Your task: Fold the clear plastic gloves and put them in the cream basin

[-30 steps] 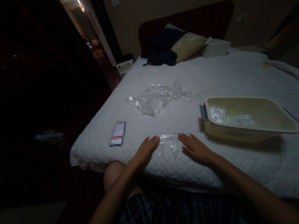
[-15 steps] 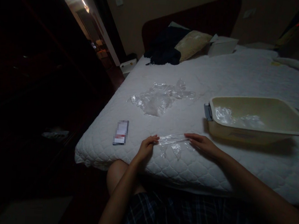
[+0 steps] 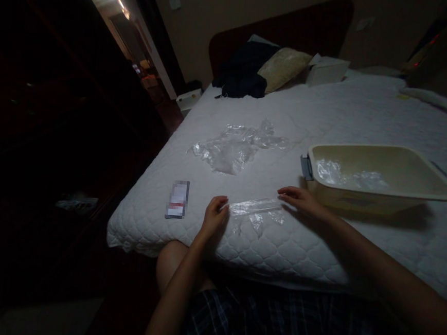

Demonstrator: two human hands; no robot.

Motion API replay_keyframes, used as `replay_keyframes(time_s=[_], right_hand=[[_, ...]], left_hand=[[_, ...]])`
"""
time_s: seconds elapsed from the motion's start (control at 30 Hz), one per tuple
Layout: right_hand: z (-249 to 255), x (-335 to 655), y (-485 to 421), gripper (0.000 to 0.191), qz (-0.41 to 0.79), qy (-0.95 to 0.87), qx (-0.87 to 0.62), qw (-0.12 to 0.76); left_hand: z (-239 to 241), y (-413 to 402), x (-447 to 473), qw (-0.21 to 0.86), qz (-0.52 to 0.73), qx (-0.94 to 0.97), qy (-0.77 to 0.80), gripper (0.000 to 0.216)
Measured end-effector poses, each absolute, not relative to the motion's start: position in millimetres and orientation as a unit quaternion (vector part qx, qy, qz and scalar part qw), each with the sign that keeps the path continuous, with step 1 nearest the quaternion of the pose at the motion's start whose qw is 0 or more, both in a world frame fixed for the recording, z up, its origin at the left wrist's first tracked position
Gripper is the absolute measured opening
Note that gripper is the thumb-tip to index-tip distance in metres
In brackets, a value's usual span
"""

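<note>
A narrow strip of clear plastic film [image 3: 252, 207] lies stretched across the white quilted bed [image 3: 328, 119] near its front edge. My left hand [image 3: 213, 220] is closed in a pinch on the strip's left end. My right hand [image 3: 300, 200] pinches the right end, fingers curled. A loose flap of the film hangs below the strip. Behind it lies a crumpled heap of clear plastic [image 3: 236, 147]. To the right stands a cream plastic basin [image 3: 376, 197] with more clear plastic [image 3: 346, 175] in it.
A small dark packet [image 3: 176, 200] lies left of my left hand. At the headboard are a dark garment [image 3: 242, 71], a beige pillow [image 3: 281, 67] and a white box [image 3: 327, 71]. The bed's left edge drops to a dark floor. My plaid shorts fill the foreground.
Both hands went from lying flat on the film to pinching its ends. They moved apart and the film now lies pulled out into a longer strip.
</note>
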State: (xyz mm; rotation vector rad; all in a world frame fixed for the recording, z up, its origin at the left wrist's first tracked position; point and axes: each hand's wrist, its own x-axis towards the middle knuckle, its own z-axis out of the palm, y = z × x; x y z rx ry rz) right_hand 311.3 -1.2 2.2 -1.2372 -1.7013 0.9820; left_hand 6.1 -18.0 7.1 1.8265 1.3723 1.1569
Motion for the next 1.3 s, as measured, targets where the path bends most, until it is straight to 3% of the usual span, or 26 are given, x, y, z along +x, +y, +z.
replay_keyframes(time_s=[0.27,0.4,0.53,0.7,0.83,1.03,1.3], right_hand=[[10.4,299.6,12.9,0.039,0.279,-0.804,-0.462,0.247],[21.4,291.2,11.4,0.022,0.216,-0.842,-0.458,0.188],[21.0,289.4,7.3,0.008,0.242,-0.815,-0.479,0.221],[14.4,288.8,3.7,0.025,0.306,-0.755,-0.511,0.274],[16.3,288.3,5.1,0.024,0.303,-0.765,-0.518,0.235],[19.3,294.5,6.5,0.038,0.369,-0.755,-0.499,0.212],[11.4,291.7,4.5,0.013,0.298,-0.772,-0.505,0.246]], left_hand=[[7.3,-14.2,5.8,0.221,0.299,0.767,0.524,0.048],[10.9,-12.4,7.7,0.222,0.284,0.775,0.519,0.043],[9.4,-8.8,6.7,0.271,0.308,0.738,0.536,0.044],[7.4,-10.5,11.4,0.310,0.313,0.696,0.567,0.040],[13.2,-12.0,20.1,0.277,0.297,0.699,0.588,0.025],[19.4,-12.7,23.1,0.304,0.291,0.697,0.581,0.014],[2.3,-8.6,21.1,0.298,0.318,0.717,0.545,0.036]])
